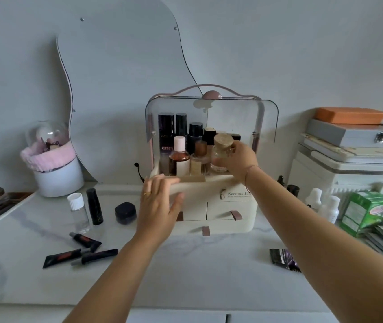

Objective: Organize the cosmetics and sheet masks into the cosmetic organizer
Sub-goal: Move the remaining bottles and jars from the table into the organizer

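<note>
Jar (pixel 222 152) pinched in right hand (pixel 238 159) (cork upward), inside organizer (pixel 230 206).

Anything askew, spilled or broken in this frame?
No spill or damage visible. Three dark squeeze tubes lie flat and jumbled on the white marble counter, left of the cream cosmetic organizer; a dark foil sachet lies loose front right.

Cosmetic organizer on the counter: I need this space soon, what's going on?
A person is filling the cosmetic organizer. Their right hand holds a cork-stoppered jar in the open top compartment, beside bottles standing there. The left hand is open at its front corner. Tubes, a clear bottle and a black jar wait on the counter.
</note>
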The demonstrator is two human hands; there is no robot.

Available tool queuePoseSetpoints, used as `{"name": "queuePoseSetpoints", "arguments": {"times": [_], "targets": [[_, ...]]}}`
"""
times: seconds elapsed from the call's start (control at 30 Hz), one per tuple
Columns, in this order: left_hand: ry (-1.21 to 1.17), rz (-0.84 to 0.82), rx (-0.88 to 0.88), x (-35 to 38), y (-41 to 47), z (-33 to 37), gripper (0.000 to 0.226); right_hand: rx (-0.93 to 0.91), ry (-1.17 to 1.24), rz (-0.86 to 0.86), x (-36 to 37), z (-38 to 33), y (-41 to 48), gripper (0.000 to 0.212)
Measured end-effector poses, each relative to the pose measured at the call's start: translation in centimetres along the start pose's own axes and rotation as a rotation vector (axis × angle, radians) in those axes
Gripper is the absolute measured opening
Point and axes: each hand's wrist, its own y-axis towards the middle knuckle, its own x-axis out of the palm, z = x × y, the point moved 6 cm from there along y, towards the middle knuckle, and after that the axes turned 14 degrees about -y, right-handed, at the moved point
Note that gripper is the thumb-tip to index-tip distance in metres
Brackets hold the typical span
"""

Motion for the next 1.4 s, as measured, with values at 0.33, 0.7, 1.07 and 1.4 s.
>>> {"name": "queuePoseSetpoints", "arguments": {"times": [0.33,0.7,1.07,1.4], "targets": [[0.012,0.000,-0.017,0.2,-0.1,-0.5,0.043,0.074,-0.262,-0.174,1.9,0.5,1.0,0.025],[0.046,0.040,0.069,0.0,0.2,0.1,0.043,0.216,0.002,0.701,-8.3,13.9,-11.1,0.033],[0.047,0.058,0.014,0.4,0.1,0.3,0.044,0.466,-0.091,0.342,-7.8,24.0,-10.6,0.032],[0.051,0.040,0.014,0.5,0.0,0.2,0.036,-0.083,0.128,0.456,-8.7,5.0,-10.6,0.024]]}}
